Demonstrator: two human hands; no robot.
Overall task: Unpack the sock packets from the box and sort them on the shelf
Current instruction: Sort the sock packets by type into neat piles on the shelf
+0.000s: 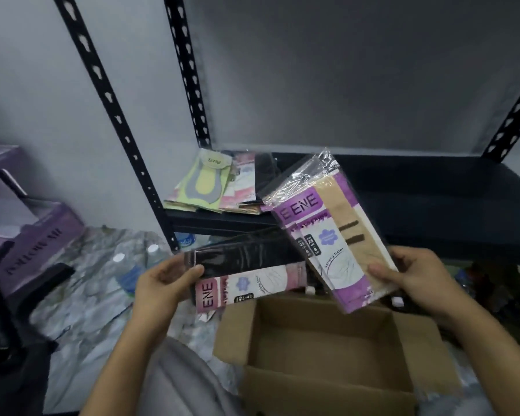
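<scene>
My left hand (pixel 165 282) grips a packet of black socks (pixel 246 273) with a pink-and-white ENE label, held sideways above the box. My right hand (pixel 415 280) grips a packet of beige socks (pixel 336 235) with a purple ENE label, tilted up toward the shelf. Below both sits an open cardboard box (pixel 327 352); the part of its inside that shows is bare. On the dark metal shelf (pixel 433 199), at its left end, lies a pile of sorted packets (pixel 219 184): yellow-green ones, pink ones and a black one.
Black perforated shelf uprights (pixel 114 115) rise at left and centre, with another at the far right. Water bottles (pixel 132 265) lie on the patterned floor to the left. A purple box (pixel 39 235) and a dark bag stand at the far left. My grey-clad knee is at bottom centre.
</scene>
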